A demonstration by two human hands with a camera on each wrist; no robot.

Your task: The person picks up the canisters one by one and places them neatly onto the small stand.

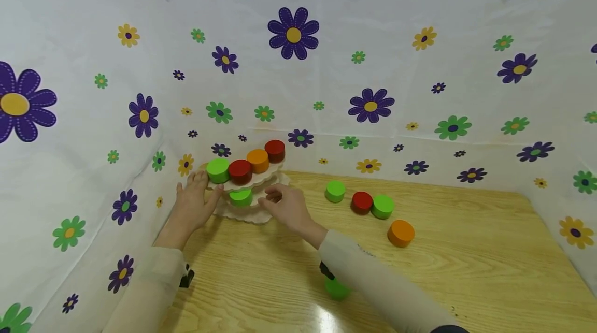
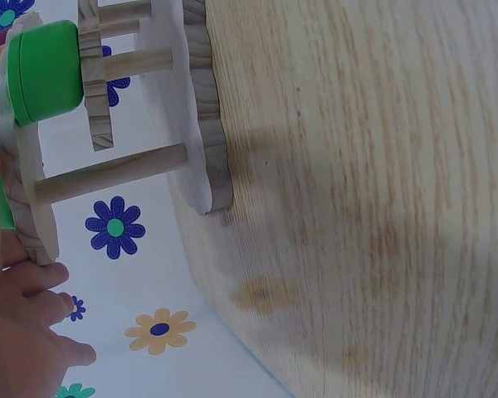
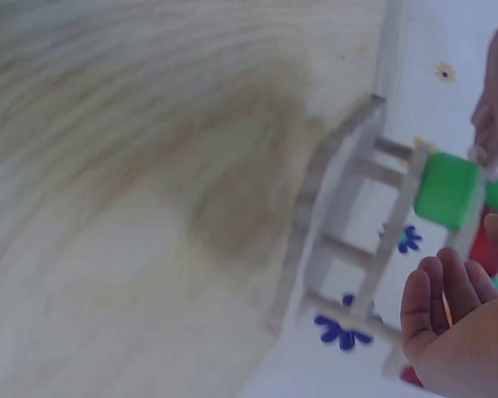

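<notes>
A tiered wooden stand (image 1: 249,214) with wavy-edged boards and thin posts stands in the back left corner. Its top board carries a green round block (image 1: 218,170), a red one (image 1: 240,171), an orange one (image 1: 258,161) and another red one (image 1: 275,151). One green block (image 1: 241,198) sits on the board below, and shows in the left wrist view (image 2: 50,73) too. My left hand (image 1: 192,206) grips the top board's left edge, thumb in front. Beside the lower board's right side, my right hand (image 1: 288,207) has loosely bent fingers (image 3: 423,303) holding nothing.
On the table (image 1: 466,260) to the right lie a green block (image 1: 335,191), a red block (image 1: 361,202), a second green block (image 1: 383,206) and an orange block (image 1: 401,233). Another green block (image 1: 337,289) is partly hidden by the right sleeve. Flowered sheeting (image 1: 336,74) borders the table.
</notes>
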